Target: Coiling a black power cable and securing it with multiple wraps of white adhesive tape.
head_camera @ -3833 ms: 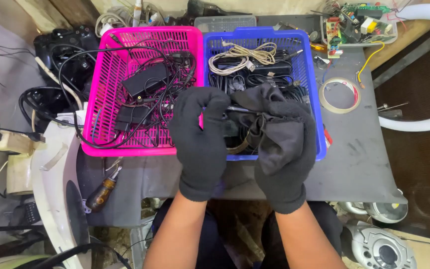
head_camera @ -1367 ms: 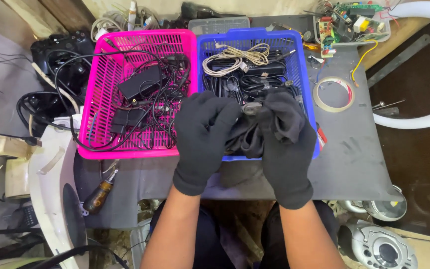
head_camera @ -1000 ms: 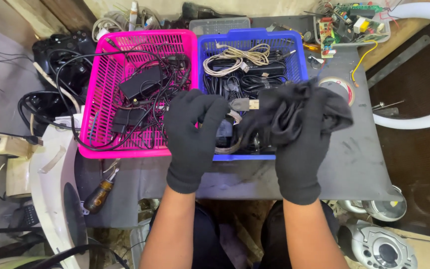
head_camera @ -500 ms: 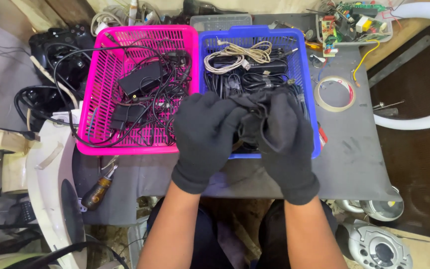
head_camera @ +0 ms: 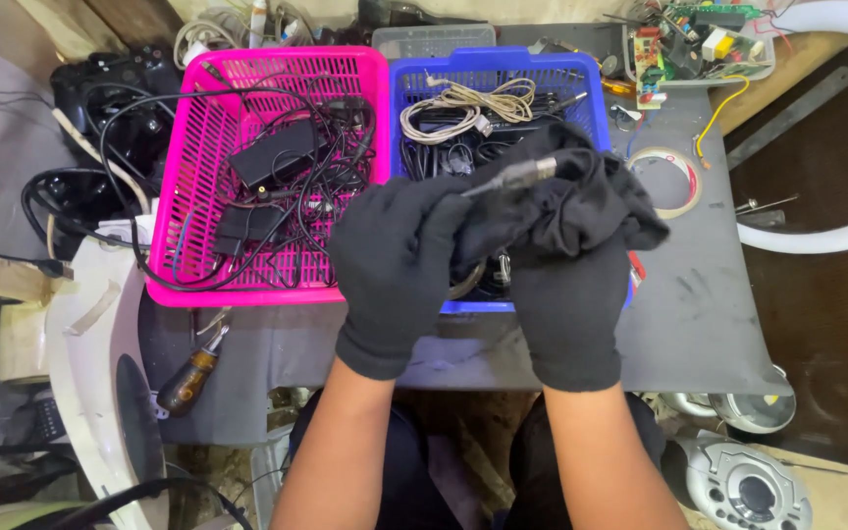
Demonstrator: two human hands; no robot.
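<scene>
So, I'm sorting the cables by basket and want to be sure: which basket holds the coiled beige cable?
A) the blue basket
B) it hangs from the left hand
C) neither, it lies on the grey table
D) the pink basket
A: the coiled beige cable lies at the far end of the blue basket, beyond the gloved hands; the pink basket holds only black adapters and leads.

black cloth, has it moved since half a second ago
Yes. The black cloth has shifted right, now bunched toward the blue basket's right edge and nearer the tape roll.
</scene>
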